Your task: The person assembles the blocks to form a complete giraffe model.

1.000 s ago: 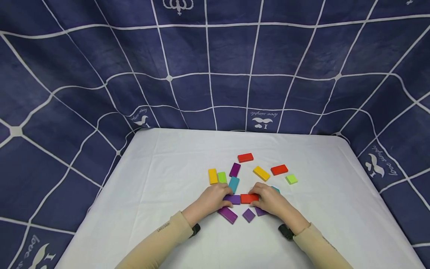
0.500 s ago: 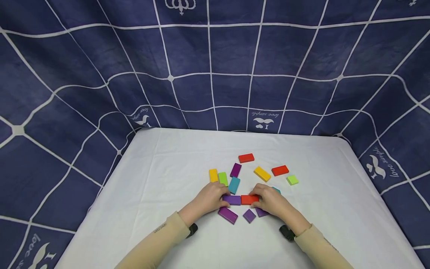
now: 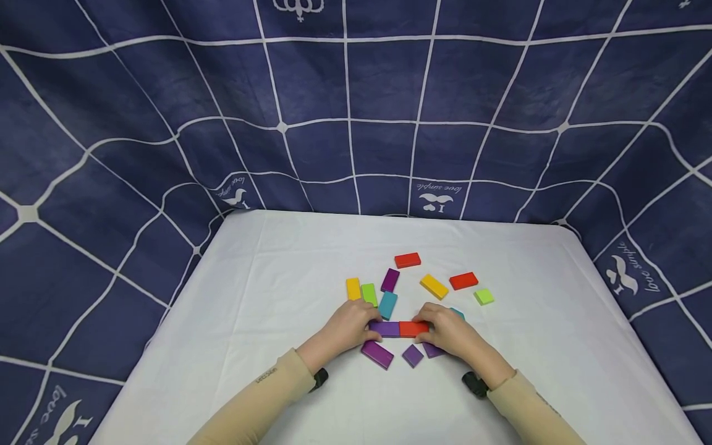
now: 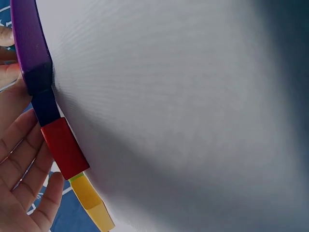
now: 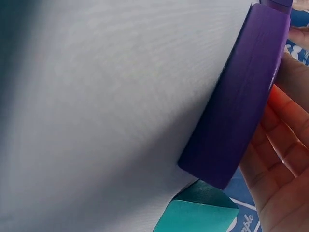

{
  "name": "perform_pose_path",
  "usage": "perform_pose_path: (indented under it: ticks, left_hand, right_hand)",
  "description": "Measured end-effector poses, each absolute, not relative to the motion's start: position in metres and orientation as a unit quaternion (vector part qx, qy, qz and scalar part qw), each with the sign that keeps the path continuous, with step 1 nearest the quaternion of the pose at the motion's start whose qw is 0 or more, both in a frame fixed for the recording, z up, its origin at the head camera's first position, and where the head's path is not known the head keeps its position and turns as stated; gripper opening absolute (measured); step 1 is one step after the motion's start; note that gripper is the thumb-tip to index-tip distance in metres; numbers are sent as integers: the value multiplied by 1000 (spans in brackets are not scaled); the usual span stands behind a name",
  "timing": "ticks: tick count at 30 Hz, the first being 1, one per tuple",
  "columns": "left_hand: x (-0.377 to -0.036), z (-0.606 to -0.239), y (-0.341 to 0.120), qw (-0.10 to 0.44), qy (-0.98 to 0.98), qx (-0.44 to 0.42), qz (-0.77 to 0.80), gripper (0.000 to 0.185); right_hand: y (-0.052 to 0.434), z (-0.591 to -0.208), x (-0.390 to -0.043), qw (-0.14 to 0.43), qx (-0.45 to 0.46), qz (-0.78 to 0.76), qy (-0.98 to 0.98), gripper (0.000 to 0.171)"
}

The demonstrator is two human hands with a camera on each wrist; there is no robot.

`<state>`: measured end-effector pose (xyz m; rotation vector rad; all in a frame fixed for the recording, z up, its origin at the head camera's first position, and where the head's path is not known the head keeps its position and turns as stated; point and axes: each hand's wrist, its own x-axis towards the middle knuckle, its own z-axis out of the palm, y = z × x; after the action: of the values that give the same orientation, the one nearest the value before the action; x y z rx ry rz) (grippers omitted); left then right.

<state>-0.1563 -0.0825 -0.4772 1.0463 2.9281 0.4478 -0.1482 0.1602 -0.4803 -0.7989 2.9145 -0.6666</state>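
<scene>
- We locate the purple block (image 3: 387, 329) and the red block (image 3: 411, 329) just below the centre of the head view, lying flat on the white cloth (image 3: 289, 278).
- Both are plain, straight-edged rectangular blocks. We see them end to end in 1 horizontal row, purple on the left, red on the right, with the facing ends meeting.
- Left hand (image 3: 346, 326): we observe it pinching the purple block near its left end, thumb on the lower side, fingers on the upper side.
- Right hand (image 3: 449, 330): we observe it pinching the red block near its right end in the same manner.
- Below the row, we note the magenta block (image 3: 377, 355), set at a slant, and the small purple square (image 3: 413, 356).
- Above the row, we note the teal block (image 3: 387, 305), the lime block (image 3: 369, 295) and the dark plum block (image 3: 390, 280).
- Compared with 1.0 s ago, we find the narrow gap between the held blocks closed.
- Both hands keep their grips, and we see the loose blocks in the same arrangement.
</scene>
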Motion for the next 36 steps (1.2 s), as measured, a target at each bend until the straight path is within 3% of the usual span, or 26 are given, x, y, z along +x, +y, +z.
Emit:
perform_pose_path:
  ticks: [23, 30, 36]
  left_hand:
    - [-159, -481, -91, 5, 934, 324, 149, 34]
    - [-159, -480, -89, 12, 936, 317, 151, 34]
    - [-158, -480, -89, 9, 935, 322, 151, 34]
  right_hand:
    - [154, -465, -164, 81, -244, -237, 937, 28]
    - [150, -459, -163, 113, -233, -221, 940, 36]
    - [153, -468, -158, 103, -246, -216, 939, 30]
